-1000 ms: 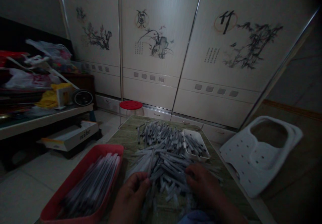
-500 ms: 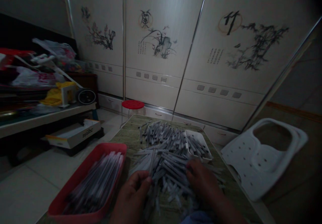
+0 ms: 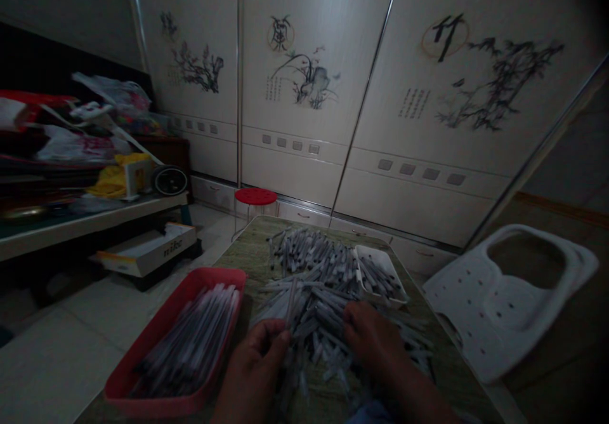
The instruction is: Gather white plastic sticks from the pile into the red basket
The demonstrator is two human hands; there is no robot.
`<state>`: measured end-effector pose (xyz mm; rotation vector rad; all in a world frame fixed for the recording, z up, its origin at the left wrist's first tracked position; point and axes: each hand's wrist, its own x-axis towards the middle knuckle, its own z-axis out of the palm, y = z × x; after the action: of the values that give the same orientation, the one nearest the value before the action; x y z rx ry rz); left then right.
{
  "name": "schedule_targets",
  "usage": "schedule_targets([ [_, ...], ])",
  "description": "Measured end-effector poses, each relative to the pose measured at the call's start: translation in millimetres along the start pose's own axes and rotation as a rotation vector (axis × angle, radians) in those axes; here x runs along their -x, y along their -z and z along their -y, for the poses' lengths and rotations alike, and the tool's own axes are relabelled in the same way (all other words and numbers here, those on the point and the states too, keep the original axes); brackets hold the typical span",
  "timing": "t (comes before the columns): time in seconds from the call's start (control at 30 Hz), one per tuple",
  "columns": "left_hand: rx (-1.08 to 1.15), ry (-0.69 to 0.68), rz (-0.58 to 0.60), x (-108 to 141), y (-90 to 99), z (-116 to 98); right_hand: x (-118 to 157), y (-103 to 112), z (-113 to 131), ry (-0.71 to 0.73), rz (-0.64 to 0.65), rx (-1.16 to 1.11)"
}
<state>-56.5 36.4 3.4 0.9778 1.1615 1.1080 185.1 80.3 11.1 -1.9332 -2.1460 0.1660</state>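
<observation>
My left hand is closed, with a clear, slim pen pinched between thumb and fingers and pointing up and away. My right hand is over the right side of a loose pile of pens and small clear pen parts, its fingers curled together. Whatever lies in those fingers is hidden. Left of my left hand stands a red plastic basket with many pens lying lengthwise in it. Beyond my right hand, a white tray holds shorter pieces with dark ends.
The pile covers much of the green-grey table. A white plastic folding chair stands to the right, and a red stool behind the table. To the left, a cluttered bench has a shoe box below it.
My right hand has moved slightly left over the pile. My left hand keeps the pen in nearly the same place. The whole view has shifted a little.
</observation>
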Motion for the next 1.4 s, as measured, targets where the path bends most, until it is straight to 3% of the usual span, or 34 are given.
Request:
schedule_targets([
  [0.27,-0.015,0.013,-0.026,1.0,-1.6,-4.2,-0.5,-4.0,23.5,0.054,0.034,-0.011],
  [0.7,-0.013,0.019,-0.052,-0.3,-2.7,-4.0,-3.7,-9.0,32.8,0.067,-0.016,-0.042],
  [0.9,-0.042,0.006,-0.044,-0.6,-1.9,-3.1,-0.3,8.5,22.0,0.054,-0.130,-0.153],
  [1.03,-0.004,0.027,-0.015,-0.5,-4.0,1.8,15.6,25.6,9.7,-0.048,-0.255,-0.274],
  [1.1,0.014,0.030,0.005,-0.2,-5.4,4.5,29.3,31.4,3.7,-0.119,-0.303,-0.366],
  [1.17,0.015,0.043,0.014,0.6,-6.6,5.8,44.4,35.2,-1.8,-0.233,-0.335,-0.627],
  [1.3,0.030,0.074,0.056,2.7,-9.4,6.6,70.3,39.4,-8.5,-0.449,-0.204,-1.128],
  [1.4,0.071,0.110,0.095,2.4,-12.1,8.9,81.1,42.3,-7.9,-0.492,-0.150,-1.454],
])
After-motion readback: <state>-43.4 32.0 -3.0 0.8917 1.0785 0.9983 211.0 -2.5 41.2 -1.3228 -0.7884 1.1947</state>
